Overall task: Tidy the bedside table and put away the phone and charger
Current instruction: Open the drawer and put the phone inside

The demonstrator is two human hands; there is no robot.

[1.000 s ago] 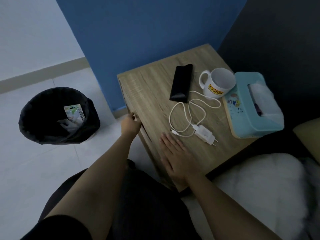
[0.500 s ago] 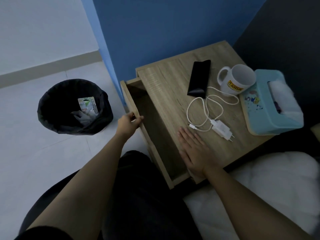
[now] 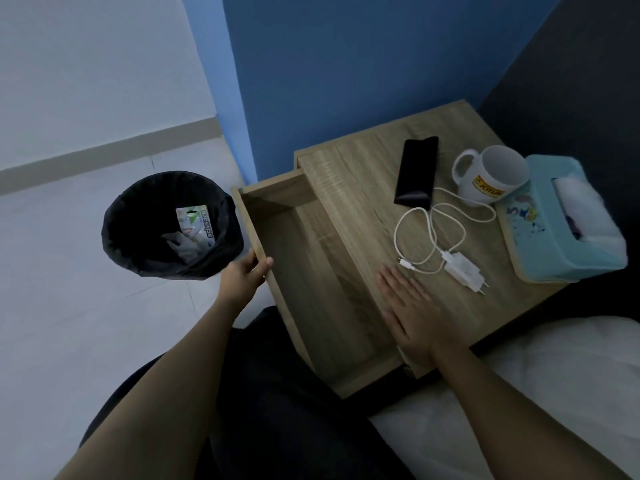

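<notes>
Head view shows the phone (image 3: 416, 175) lying flat and dark-face up on the bench (image 3: 349, 174), toward the back, just left of the mug (image 3: 491, 174). Its long axis runs from the wall toward me, leaning slightly to my left at the near end; that near end touches or overlaps the cable (image 3: 429, 237), though I cannot tell whether the plug is actually in it. The cable loops loosely between the phone and the charger (image 3: 464, 271), which lies on its side nearer me with its prongs pointing toward the bed (image 3: 519, 393). The cable's free plug end rests just beyond my right hand (image 3: 412, 317).

That hand lies flat, fingers spread, palm down on the bench near the front edge, holding nothing; I judge it is steadying the top. My left hand (image 3: 244, 277) has its grip closed over the front panel of the drawer (image 3: 311, 271), thumb on the inner side, fingers wrapped over the outer face.

As for progress: the drawer stands well out and looks bare inside, so the place for the things is ready. Neither the phone nor the charger is put away yet, and the mug and the tissue box (image 3: 561, 230) sit at the right of the bench, touching or nearly so. A bin (image 3: 138, 237) on the floor to my left holds some packaging. Most of the task is ahead, I judge.
</notes>
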